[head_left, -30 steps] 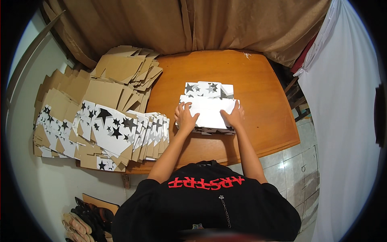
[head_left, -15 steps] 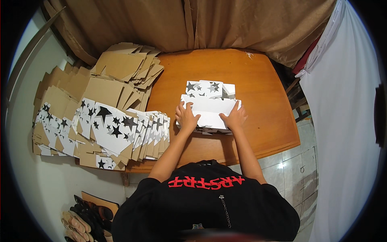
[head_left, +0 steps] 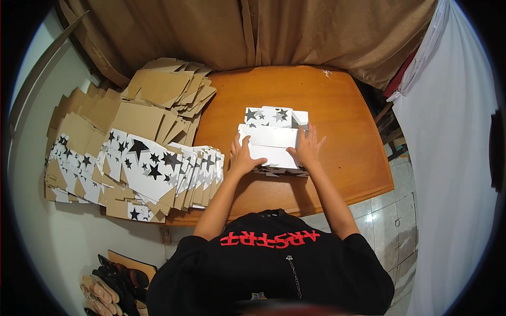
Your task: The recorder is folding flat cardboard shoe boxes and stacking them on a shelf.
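A cardboard box point(head_left: 273, 156), white inside with black and grey stars outside, lies on the wooden table in front of me. Its white inner panels face up, and a star-printed part point(head_left: 269, 116) stands behind them. My left hand point(head_left: 241, 157) grips the box's left end, thumb over the white panel and fingers along the edge. At the right end rests my right hand point(head_left: 308, 150), its thumb on the white panel and its other fingers spread upward. The undersides of both hands are hidden.
Stacks of flat brown cardboard point(head_left: 142, 118) and star-printed blanks point(head_left: 150, 163) cover the table's left side. The table point(head_left: 342, 131) ends at a curved right edge. Brown curtain point(head_left: 316, 31) hangs behind, white cloth point(head_left: 448, 158) at right. Shoes point(head_left: 103, 289) sit low at left.
The right hand's fingers have gone from curled over the box's edge to spread and raised, shifting slightly inward. The inner white panels look flatter. The left hand has barely moved.
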The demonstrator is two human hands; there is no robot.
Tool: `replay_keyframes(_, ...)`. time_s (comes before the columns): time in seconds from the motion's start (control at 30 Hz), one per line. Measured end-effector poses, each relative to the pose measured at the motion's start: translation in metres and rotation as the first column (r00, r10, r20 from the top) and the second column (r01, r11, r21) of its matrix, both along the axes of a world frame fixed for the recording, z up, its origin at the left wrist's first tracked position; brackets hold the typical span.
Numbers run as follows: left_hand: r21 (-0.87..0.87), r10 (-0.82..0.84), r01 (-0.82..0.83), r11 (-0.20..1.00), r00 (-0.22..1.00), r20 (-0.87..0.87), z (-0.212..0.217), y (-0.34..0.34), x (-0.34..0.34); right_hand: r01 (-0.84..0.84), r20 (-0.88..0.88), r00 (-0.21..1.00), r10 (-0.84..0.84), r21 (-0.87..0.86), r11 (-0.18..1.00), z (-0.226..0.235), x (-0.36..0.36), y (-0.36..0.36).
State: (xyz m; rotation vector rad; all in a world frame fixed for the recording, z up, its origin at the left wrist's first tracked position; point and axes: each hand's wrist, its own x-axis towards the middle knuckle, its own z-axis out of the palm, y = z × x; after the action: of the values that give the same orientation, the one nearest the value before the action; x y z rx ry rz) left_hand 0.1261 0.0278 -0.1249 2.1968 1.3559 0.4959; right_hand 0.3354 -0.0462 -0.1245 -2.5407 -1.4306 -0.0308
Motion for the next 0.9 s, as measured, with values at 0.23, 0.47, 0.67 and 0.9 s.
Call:
replay_keyframes(0.23, -0.058, -0.08, 0.076, 0.995, 0.993, -0.083, 0.003, -0.007, -0.02, -0.564, 0.061, 0.826, 0.561, 0.086, 0.821, 0.003, 0.013, 0.029)
replay_keyframes(0.47, -0.153, 0.04, -0.017, 0.988, 0.988, 0.152, -0.027, -0.004, -0.034, -0.699, 0.11, 0.704, 0.702, -0.065, 0.712, 0.001, 0.014, 0.047)
replay_keyframes(0.67, -0.245, 0.196, -0.114, 0.963, 0.919, 0.341, -0.042, -0.013, -0.046, -0.684, 0.017, 0.721, 0.693, -0.149, 0.714, 0.017, -0.002, 0.058)
replay_keyframes(0.9, -0.177, 0.283, -0.236, 0.956, 0.902, 0.326, -0.078, -0.024, -0.048, -0.714, -0.081, 0.68, 0.729, -0.298, 0.633, 0.016, -0.076, 0.1)
